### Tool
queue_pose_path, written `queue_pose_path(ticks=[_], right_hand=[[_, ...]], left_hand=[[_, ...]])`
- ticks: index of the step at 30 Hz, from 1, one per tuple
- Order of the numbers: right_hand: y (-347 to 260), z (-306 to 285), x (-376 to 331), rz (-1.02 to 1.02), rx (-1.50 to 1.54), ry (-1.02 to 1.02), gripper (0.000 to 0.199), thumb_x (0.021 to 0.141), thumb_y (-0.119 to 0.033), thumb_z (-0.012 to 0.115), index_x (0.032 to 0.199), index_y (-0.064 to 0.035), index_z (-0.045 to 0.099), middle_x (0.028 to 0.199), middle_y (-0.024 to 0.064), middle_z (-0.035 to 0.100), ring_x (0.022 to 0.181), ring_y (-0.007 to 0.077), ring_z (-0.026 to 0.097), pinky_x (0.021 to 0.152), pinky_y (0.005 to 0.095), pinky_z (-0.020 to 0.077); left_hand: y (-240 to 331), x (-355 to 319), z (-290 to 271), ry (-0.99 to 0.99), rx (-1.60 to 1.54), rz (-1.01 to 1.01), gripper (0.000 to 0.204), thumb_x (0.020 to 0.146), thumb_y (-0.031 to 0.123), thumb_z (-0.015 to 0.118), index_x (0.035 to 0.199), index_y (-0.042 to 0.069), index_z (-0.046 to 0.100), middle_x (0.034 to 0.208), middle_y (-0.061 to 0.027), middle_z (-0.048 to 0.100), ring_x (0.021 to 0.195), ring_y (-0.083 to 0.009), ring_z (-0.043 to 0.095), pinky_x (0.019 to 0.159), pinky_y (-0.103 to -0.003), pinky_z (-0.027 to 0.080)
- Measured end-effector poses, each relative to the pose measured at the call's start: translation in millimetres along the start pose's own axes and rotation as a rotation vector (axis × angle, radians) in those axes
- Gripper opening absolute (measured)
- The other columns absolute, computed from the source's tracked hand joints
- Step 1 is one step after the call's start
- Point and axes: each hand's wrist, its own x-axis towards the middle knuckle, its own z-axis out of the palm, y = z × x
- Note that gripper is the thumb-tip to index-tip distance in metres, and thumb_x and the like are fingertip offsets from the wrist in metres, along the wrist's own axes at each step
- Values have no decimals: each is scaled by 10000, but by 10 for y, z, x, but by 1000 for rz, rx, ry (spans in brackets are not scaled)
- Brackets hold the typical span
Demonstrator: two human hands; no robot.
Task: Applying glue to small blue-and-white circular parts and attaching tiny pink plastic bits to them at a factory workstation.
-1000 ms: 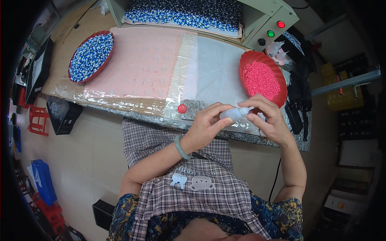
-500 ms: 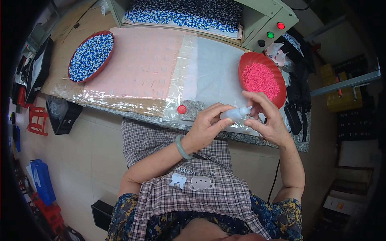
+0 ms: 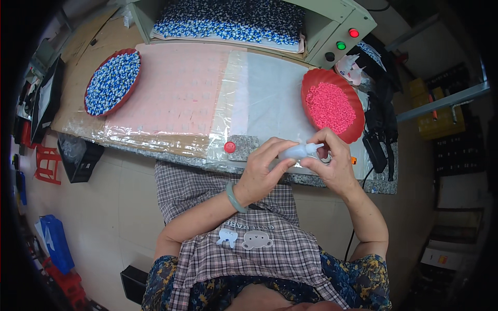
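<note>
My left hand (image 3: 263,168) grips the body of a small translucent squeeze bottle (image 3: 294,152), which lies nearly level with its pointed nozzle to the right. Around the neck end curl the thumb and index finger of my right hand (image 3: 333,163); its other fingers are bent and partly hidden. Something clear and rounded shows near the right palm, too small to name. Just left of the hands, a round red cap (image 3: 230,147) lies beside a grey speckled stone patch (image 3: 245,147).
A red bowl (image 3: 354,136) of pink pellets stands beyond my right hand. At the far left is another red bowl (image 3: 136,83) with blue and white pieces. A machine (image 3: 340,32) with lit buttons holds a tray of similar pieces. Pink sheeting (image 3: 171,88) covers the worktop.
My right hand has moved left and closed in around the bottle's neck; before, its fingers were spread about the nozzle tip. The whole view has shifted slightly.
</note>
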Motion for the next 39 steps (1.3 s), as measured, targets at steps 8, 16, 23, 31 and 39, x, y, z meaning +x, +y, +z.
queue_pose_path(ticks=[8,16,23,31,39], right_hand=[[-9,-198,131,-215,77,-258,375,834,-100,779,1184,-20,670,997,72,649,821,154,607,730,280,501],[-122,-185,14,0,-94,-217,338,815,-176,831,1068,-23,667,837,23,615,708,101,557,627,246,437],[-123,-236,122,-219,77,-176,410,804,-136,830,1178,-40,691,925,40,634,762,119,579,667,247,460],[-64,-171,50,-242,37,-119,217,833,-42,784,1037,-8,719,936,77,662,754,123,605,652,262,480],[-135,-134,-2,-42,-20,-46,316,779,-118,853,1009,-11,665,859,45,606,699,90,529,616,246,432]], left_hand=[[-106,-70,27,-82,-451,-229,277,968,52,632,1227,-47,627,1114,-93,609,968,-151,603,811,-290,527],[-35,-37,6,-83,-228,-118,278,969,46,634,1236,-32,626,1108,-87,606,936,-136,592,775,-278,498],[-52,-62,16,-107,-482,-221,297,968,28,634,1257,-36,616,1113,-88,595,972,-137,601,841,-273,523],[-26,-73,1,-53,-158,-138,307,912,37,683,1211,-17,639,1051,-117,636,963,-214,650,813,-324,530],[92,10,40,32,-1,-33,306,881,41,698,1181,-2,655,1045,-134,655,897,-243,646,791,-331,515]])
